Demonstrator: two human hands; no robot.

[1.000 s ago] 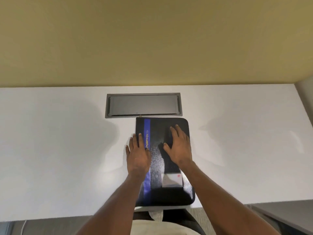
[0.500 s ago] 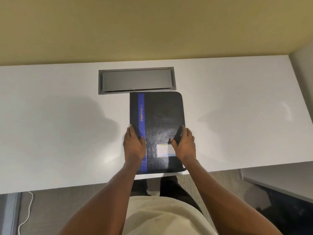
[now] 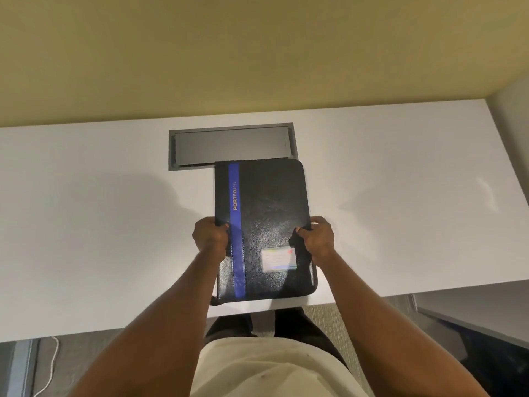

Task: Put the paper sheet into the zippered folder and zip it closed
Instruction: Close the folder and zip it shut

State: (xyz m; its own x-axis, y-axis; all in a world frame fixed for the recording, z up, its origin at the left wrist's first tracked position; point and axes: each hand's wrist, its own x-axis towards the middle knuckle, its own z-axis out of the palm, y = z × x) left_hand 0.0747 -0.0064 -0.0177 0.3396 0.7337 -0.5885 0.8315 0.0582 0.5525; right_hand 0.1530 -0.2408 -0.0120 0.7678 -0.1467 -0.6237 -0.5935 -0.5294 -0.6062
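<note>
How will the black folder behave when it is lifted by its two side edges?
Probably stiff: the folder looks flat though the left hand and right hand grip only its side edges. Its glossy cover may be slippery.

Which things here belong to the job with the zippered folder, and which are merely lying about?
Belong to the job:
zippered folder, gripped at both sides
left hand
right hand
(no paper sheet is visible)

Lying about:
white table
grey hatch set into it
white cable on the floor
</note>
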